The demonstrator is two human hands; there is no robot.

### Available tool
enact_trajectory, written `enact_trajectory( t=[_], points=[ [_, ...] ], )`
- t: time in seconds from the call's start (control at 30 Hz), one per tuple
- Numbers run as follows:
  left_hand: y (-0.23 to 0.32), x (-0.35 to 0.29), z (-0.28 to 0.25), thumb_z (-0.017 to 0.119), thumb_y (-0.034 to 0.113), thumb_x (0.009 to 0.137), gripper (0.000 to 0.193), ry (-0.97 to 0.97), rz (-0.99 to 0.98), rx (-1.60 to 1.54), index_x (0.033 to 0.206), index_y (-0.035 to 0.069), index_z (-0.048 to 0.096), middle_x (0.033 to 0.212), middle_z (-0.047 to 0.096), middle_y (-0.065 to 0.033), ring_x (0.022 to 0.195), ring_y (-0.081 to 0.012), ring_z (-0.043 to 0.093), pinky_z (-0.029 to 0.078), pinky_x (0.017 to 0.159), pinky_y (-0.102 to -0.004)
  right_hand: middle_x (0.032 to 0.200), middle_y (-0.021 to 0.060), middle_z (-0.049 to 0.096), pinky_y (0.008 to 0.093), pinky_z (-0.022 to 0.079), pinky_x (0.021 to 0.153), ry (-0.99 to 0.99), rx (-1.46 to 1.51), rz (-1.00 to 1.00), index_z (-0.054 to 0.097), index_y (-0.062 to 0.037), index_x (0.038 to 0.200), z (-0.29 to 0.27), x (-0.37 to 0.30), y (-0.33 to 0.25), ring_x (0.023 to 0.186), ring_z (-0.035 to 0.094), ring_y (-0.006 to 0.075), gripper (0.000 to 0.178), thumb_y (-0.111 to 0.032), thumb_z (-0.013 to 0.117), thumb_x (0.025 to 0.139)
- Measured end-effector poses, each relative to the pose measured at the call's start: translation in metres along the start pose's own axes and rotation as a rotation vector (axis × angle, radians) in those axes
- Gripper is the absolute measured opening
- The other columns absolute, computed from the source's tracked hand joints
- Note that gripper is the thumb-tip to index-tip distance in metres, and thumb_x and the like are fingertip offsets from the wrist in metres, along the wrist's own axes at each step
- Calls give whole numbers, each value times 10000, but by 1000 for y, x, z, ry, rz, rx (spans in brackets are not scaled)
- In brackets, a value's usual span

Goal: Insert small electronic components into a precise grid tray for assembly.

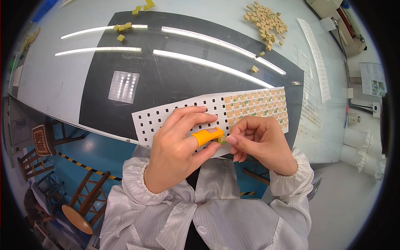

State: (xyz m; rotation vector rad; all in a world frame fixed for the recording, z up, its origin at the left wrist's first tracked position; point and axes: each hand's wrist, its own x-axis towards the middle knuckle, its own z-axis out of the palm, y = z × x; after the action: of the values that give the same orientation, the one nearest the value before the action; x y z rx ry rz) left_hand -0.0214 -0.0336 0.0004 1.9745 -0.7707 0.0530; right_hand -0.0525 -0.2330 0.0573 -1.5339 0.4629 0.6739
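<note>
My left hand (pixel 177 135) wears an orange finger sleeve (pixel 204 136) on its index finger. Between that sleeve and the left thumb sits a small yellow-green block (pixel 222 140). Right beside the block, my right hand (pixel 264 139) has thumb and index finger pressed together; whatever is in that pinch is too small to make out. Both hands are over the near edge of a long white card (pixel 143 114) with rows of dark square holes. Small tan pieces (pixel 250 107), some with green marks, fill rows on its right part. The left hand covers some of the holes.
A black mat (pixel 166 83) lies under the card. A pile of tan blocks (pixel 266 23) is at the far right, and a few yellow blocks (pixel 122 27) lie far left. A gridded sheet (pixel 124 86) rests on the mat. Wooden stools (pixel 85 204) stand below, left.
</note>
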Motion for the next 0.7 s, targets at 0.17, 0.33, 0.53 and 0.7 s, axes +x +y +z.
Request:
enact_trajectory(
  t=[0.17, 0.33, 0.53, 0.7],
  points=[
    [1, 0, -1, 808, 59, 644, 215, -5, -4, 2, 845, 30, 739, 1046, 688, -45, 1085, -277, 622, 544, 831, -359, 711, 61, 661, 209, 528, 540, -5, -8, 12, 625, 25, 895, 1, 1, -1, 591, 636, 91, 138, -97, 689, 907],
    [1, 0, -1, 808, 59, 642, 216, -2, -8, 2, 845, 33, 741, 1045, 689, -44, 1086, -276, 622, 544, 834, -359, 710, 63, 660, 210, 533, 540, -6, -3, 18, 626, 30, 895, 1, 1, -1, 591, 640, 93, 140, -94, 690, 904],
    [1, 1, 0, 810, 61, 641, 219, -1, -4, 10, 847, 32, 742, 1042, 690, -42, 1084, -276, 624, 544, 836, -358, 705, 65, 658, 214, 539, 535, -3, -10, 25, 627, 32, 890, 0, 2, -1, 591, 643, 96, 140, -92, 690, 902],
    [1, 0, -1, 811, 62, 643, 219, -1, -5, 8, 850, 34, 744, 1041, 690, -42, 1085, -275, 624, 544, 835, -357, 701, 65, 657, 214, 538, 530, 0, -3, 26, 625, 32, 885, 1, 2, -1, 588, 643, 97, 145, -95, 694, 900]
  ],
)
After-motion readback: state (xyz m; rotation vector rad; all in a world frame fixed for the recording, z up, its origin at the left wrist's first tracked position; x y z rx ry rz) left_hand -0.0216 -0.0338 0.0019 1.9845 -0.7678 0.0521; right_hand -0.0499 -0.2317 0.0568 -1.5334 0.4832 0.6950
